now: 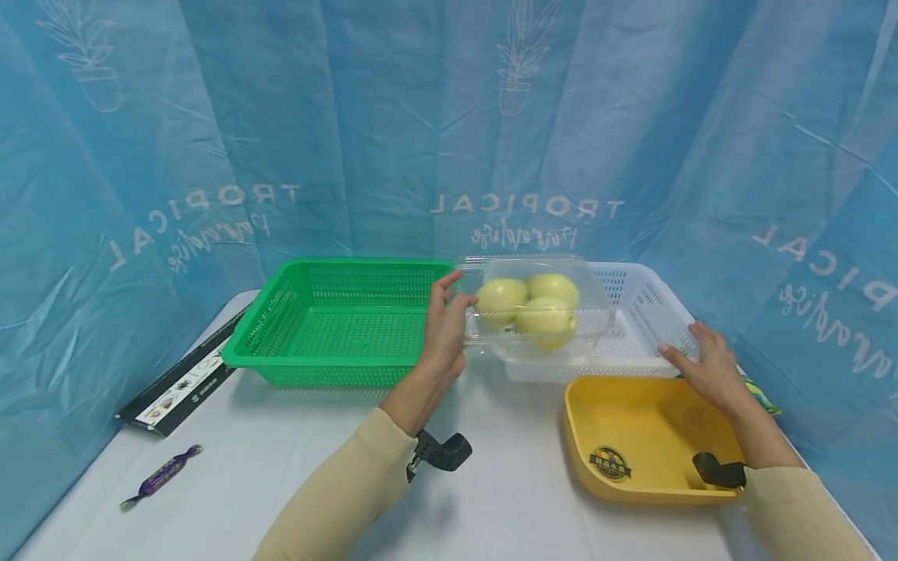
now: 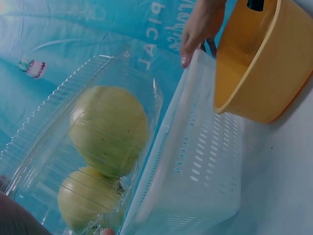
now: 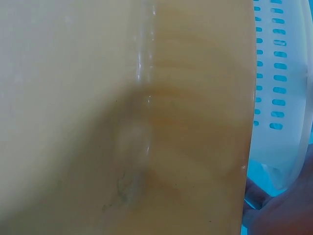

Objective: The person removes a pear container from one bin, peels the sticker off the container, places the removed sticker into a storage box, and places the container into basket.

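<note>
My left hand (image 1: 443, 327) grips the left end of a clear plastic fruit box (image 1: 596, 300), raised and tilted over the left part of a white slotted basket (image 1: 652, 312). Inside the box sit three yellow-green apples (image 1: 546, 318); two of these apples (image 2: 110, 129) show large in the left wrist view. At the basket's front right corner, my right hand (image 1: 712, 368) holds the rim, with the thumb on the near side. The right wrist view catches only part of that hand (image 3: 283, 210), below the basket corner; the yellow basin hides the rest.
A yellow basin (image 1: 652, 421) stands in front of the white basket, under my right forearm. The green basket (image 1: 351, 366) is at the back left, beside a long black box (image 1: 189, 382). A purple wrapped candy (image 1: 161, 477) lies front left. A green packet (image 1: 761, 396) shows behind my right wrist.
</note>
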`<state>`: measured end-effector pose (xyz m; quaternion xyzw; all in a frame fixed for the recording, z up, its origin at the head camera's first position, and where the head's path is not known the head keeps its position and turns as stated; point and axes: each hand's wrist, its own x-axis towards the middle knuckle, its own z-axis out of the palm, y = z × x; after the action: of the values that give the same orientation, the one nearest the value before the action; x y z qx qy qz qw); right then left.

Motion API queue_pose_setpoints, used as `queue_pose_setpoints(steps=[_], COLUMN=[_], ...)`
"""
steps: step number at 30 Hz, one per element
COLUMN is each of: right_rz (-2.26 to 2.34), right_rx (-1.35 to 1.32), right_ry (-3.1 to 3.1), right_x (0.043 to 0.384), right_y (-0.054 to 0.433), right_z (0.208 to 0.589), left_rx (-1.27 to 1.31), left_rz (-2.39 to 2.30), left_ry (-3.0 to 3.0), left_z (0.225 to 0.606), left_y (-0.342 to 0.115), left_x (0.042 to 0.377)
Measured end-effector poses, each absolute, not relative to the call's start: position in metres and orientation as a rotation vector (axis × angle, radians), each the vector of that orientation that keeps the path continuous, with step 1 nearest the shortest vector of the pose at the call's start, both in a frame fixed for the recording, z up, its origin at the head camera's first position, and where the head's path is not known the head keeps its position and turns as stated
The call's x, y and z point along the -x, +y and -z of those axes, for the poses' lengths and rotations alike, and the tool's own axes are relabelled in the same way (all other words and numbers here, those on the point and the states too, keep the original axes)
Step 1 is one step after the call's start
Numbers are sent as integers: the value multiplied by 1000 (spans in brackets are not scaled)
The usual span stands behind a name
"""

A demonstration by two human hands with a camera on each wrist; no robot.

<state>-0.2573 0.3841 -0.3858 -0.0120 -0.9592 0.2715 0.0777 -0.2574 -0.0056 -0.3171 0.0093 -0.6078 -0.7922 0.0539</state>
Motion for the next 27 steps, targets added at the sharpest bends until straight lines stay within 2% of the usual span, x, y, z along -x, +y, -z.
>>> queue_pose_setpoints(steps=[27], right_rz=[-800], right_rx=[-12], right_ry=[-2875], right_x=[257], right_y=[386], right_z=[386], left_rx=[-4], left_rz=[2425], left_ry=[-1835], left_z=[316], left_y=[37], left_x=[284])
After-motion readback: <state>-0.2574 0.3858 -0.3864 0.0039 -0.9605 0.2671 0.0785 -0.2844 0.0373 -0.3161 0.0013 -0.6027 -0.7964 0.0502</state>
